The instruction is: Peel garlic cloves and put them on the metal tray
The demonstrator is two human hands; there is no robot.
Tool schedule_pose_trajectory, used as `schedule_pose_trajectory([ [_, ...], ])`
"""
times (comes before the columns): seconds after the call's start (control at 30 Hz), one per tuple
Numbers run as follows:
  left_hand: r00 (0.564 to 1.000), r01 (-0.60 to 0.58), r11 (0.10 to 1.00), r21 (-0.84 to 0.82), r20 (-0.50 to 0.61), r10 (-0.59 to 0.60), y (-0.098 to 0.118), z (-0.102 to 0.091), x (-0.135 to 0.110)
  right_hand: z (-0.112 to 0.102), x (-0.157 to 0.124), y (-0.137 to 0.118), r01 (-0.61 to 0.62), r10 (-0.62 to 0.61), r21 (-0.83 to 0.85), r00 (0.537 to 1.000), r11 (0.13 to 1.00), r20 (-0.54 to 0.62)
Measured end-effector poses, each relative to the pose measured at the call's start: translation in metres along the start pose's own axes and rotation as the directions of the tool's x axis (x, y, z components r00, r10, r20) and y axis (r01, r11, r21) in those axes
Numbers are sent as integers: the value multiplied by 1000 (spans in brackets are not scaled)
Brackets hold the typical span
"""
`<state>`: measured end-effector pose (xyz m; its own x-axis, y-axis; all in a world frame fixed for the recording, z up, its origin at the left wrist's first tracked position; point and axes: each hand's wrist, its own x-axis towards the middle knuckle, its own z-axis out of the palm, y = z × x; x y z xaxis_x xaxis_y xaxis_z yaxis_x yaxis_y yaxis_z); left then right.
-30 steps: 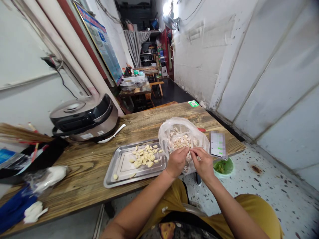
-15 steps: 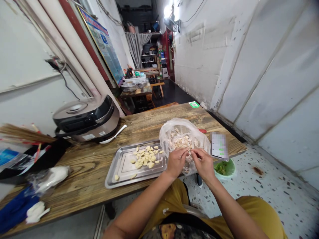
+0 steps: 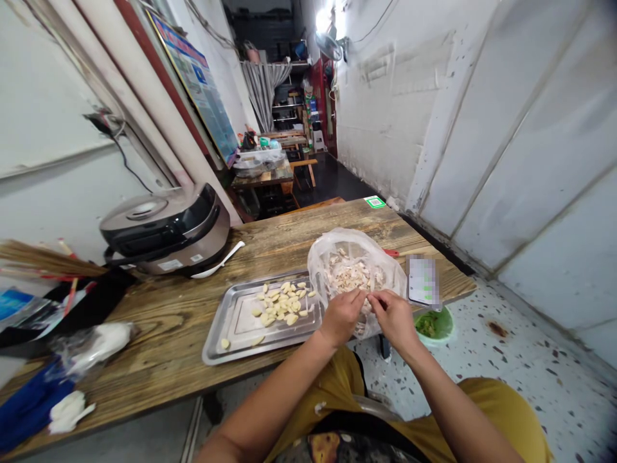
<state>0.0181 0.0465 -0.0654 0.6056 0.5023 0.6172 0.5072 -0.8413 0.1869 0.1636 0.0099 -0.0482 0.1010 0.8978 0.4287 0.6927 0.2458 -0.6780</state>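
My left hand (image 3: 340, 316) and my right hand (image 3: 393, 317) meet over the near edge of a clear plastic bag (image 3: 355, 260) full of garlic cloves and skins. Both hands pinch one small garlic clove (image 3: 367, 300) between their fingertips. Left of the bag, a steel tray (image 3: 236, 325) holds a pile of peeled garlic cloves (image 3: 281, 302), with one loose clove near its front left corner. Bag and tray rest on a wooden table (image 3: 178, 315).
A rice cooker (image 3: 166, 228) with a white spoon stands at the back left. A phone (image 3: 421, 280) lies right of the bag. A green bowl (image 3: 432, 325) sits on the floor below the table's edge. Bags and chopsticks (image 3: 48, 260) crowd the left end.
The hands have stayed at the bag's near edge, with the fingers working slightly on the clove. The view shifted a little.
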Motion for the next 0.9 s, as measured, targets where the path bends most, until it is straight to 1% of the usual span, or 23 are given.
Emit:
schedule_pose_trajectory([
  [0.1, 1000, -18, 1000, 8, 15, 18, 1, 0, 1, 2, -1, -2, 10, -12, -84, 1000, 996, -19],
  [0.23, 997, 58, 998, -9, 44, -57, 6, -1, 4, 6, -2, -4, 26, -37, -142, 996, 990, -78],
  [0.3, 994, 109, 990, -86, 28, -107, 7, -1, 5, 7, -2, -3, 9, -20, -100, 994, 995, -104],
  [0.33, 991, 135, 980, -146, 1, -136, 7, -1, 5, 7, -1, -2, -14, 8, -56, 994, 998, -110],
  [0.37, 985, 159, 963, -217, -31, -170, 7, 0, 5, 7, 0, -1, -50, 50, 3, 993, 999, -105],
  [0.43, 959, 225, 900, -373, -80, -273, 6, -1, 6, 6, 3, 4, -149, 157, 138, 986, 979, -50],
  [0.47, 936, 272, 849, -453, -83, -343, 6, -2, 7, 7, 5, 8, -195, 201, 189, 979, 962, -13],
  [0.5, 903, 329, 780, -532, -64, -424, 6, -3, 8, 8, 7, 12, -231, 233, 222, 972, 947, 18],
  [0.53, 862, 390, 692, -608, -22, -506, 7, -4, 10, 9, 9, 16, -254, 253, 234, 967, 938, 36],
  [0.6, 762, 482, 456, -748, 102, -640, 9, -7, 13, 11, 12, 25, -264, 264, 218, 964, 939, 33],
  [0.63, 717, 500, 325, -803, 173, -675, 9, -8, 15, 13, 13, 28, -258, 258, 206, 966, 944, 28],
  [0.67, 683, 502, 202, -841, 243, -689, 10, -9, 17, 14, 14, 31, -250, 248, 197, 968, 948, 31],
  [0.7, 659, 494, 96, -864, 300, -689, 10, -10, 18, 14, 15, 33, -236, 233, 191, 972, 953, 40],
  [0.73, 643, 484, 12, -875, 346, -683, 10, -10, 19, 15, 15, 35, -218, 212, 186, 976, 958, 52],
  [0.77, 633, 476, -47, -878, 380, -675, 9, -10, 19, 15, 15, 35, -198, 190, 183, 980, 963, 62],
  [0.8, 626, 471, -85, -878, 401, -669, 9, -9, 19, 14, 15, 34, -178, 167, 183, 983, 967, 72],
  [0.83, 621, 465, -107, -879, 410, -667, 8, -8, 19, 13, 14, 33, -151, 139, 189, 987, 970, 78],
  [0.9, 620, 453, -121, -883, 410, -669, 7, -7, 17, 10, 13, 29, -78, 63, 215, 995, 974, 75],
])
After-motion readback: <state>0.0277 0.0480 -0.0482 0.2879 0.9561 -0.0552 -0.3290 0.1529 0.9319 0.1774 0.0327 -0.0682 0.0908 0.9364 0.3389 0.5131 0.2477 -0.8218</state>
